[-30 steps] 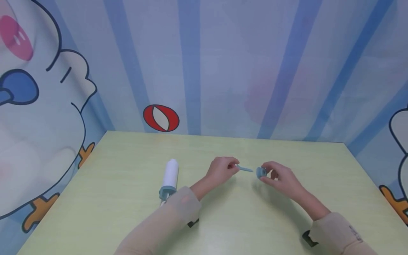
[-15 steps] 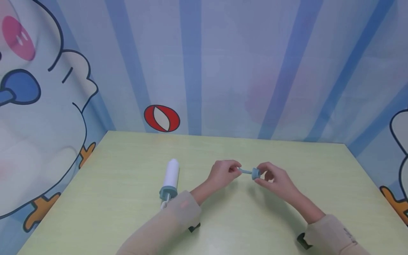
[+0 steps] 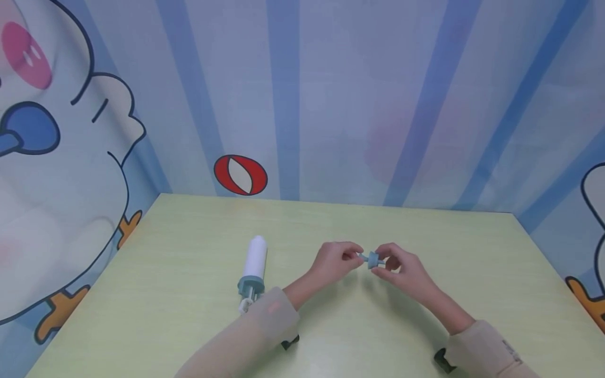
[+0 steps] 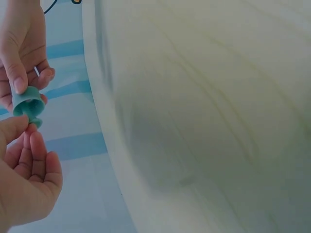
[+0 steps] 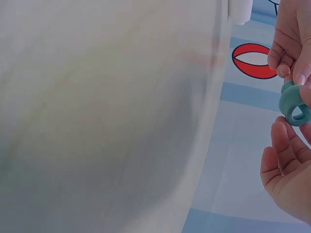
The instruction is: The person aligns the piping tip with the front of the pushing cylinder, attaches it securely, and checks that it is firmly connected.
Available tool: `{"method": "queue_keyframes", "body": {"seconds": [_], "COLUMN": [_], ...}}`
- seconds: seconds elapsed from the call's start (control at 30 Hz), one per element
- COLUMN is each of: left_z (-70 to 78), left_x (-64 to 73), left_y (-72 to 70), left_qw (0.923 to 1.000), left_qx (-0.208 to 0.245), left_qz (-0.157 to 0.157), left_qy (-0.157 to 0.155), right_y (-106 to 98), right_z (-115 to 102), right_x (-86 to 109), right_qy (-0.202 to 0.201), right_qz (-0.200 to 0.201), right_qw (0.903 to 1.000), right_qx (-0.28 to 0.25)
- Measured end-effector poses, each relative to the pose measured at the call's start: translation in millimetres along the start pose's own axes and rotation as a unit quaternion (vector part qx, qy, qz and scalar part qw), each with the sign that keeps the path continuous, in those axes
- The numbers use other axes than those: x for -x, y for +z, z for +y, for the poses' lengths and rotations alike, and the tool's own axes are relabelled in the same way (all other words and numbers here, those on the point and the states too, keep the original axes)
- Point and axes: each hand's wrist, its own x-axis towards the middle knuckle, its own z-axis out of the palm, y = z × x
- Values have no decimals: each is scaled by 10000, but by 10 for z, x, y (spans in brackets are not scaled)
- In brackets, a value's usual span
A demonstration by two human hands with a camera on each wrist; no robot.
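Above the table, my left hand (image 3: 333,261) pinches the end of a thin teal rod (image 3: 364,258) between thumb and fingers. My right hand (image 3: 404,268) holds a small teal cup-shaped piece (image 3: 373,260) by its side. The rod runs through this piece, and a short tip pokes out on the right. In the left wrist view, the wide hollow mouth of the cup-shaped piece (image 4: 28,102) faces the left hand's fingers. A round hole shows in the other end of the cup-shaped piece (image 5: 290,102) in the right wrist view.
On the pale table (image 3: 212,220), a white tube with a teal collar (image 3: 255,262) lies beyond the left forearm. Its lower end is partly hidden by the left sleeve (image 3: 269,315). A printed cloth wall (image 3: 331,105) rises behind the table.
My right hand has moved left with the cup-shaped piece, closing the gap and sliding it along the rod. My left hand has shifted slightly right and nearer.
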Motion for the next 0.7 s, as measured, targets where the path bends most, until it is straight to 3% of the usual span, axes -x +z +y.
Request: {"method": "queue_keyframes", "body": {"seconds": [0.37,0.7], "left_z": [9,-50], "left_x": [46,60], "left_y": [1,40], "left_qw": [9974,9972], "left_qx": [464,509], "left_qz": [-534,-538], "left_qy": [-108,30], "right_y": [64,80], "right_z": [-61,-105], "right_x": [2,19], "right_qy": [463,607], "right_qz": [-236,-271], "right_qw": [9953,9914], "right_qx": [-812,-1129]}}
